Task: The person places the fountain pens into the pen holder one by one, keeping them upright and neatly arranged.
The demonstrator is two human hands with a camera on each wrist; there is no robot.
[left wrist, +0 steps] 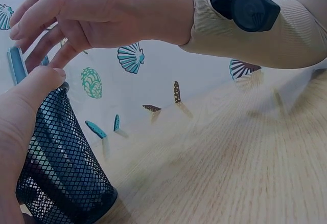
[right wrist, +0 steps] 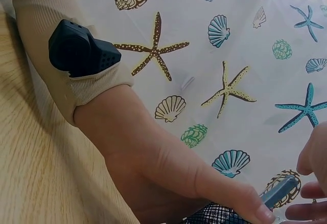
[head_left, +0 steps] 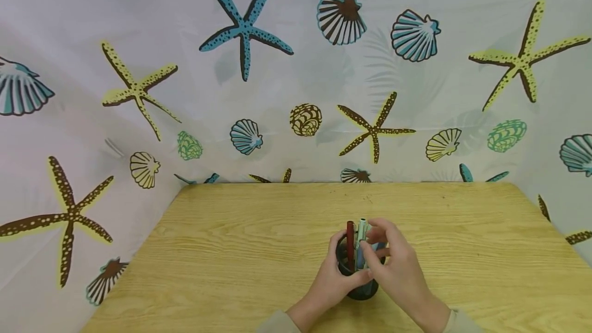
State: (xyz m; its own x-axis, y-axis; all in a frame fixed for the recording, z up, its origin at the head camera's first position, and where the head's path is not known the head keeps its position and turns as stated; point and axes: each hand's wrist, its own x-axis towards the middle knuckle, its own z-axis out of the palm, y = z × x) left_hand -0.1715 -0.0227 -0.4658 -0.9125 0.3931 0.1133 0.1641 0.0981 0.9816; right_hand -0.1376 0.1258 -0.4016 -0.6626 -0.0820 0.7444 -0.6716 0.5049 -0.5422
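Note:
A black mesh pen cup stands on the wooden table near its front, with several pens upright in it. My left hand grips the cup round its side, thumb near the rim. Over the cup's mouth is my right hand, its fingers loosely bent and spread about the pens. A dark red pen leans at the left inside the cup, next to a light green one. In the right wrist view, a blue pen rises above the rim, close to the right hand's fingers.
The wooden table stretches away to a white cloth backdrop printed with starfish and shells. The cloth also hangs along the left and right sides. A black camera is strapped on the right sleeve.

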